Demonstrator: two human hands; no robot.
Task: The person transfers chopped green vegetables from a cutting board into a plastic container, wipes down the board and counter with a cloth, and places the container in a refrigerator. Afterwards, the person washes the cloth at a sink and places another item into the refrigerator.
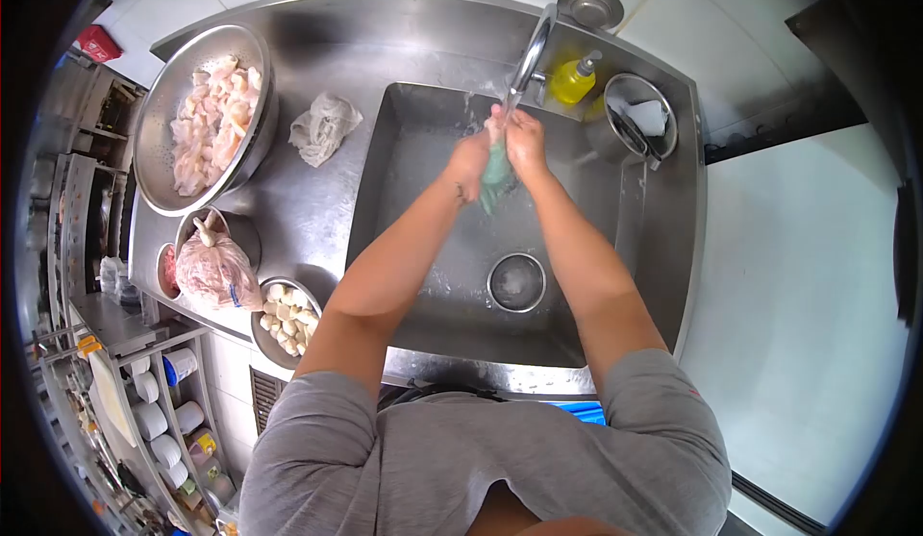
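Both hands are held together in the sink (452, 329), beneath the curved faucet (532, 50). A soft pale green glove (495, 178) hangs between them, its limp finger-like ends pointing down toward the basin. My left hand (468, 163) is closed around its left side. Pressed against the other side, my right hand (526, 142) has curled fingers on its upper part. Water around the faucet mouth and hands blurs the finer detail. Below the hands, the round drain strainer (517, 281) sits in the sink floor.
Left of the sink stand a colander of raw chicken pieces (216, 123), a crumpled cloth (325, 129), a bagged pinkish food (216, 267) and a bowl of pale chunks (286, 317). A yellow soap bottle (573, 79) and a metal pot (615, 137) are at the back right.
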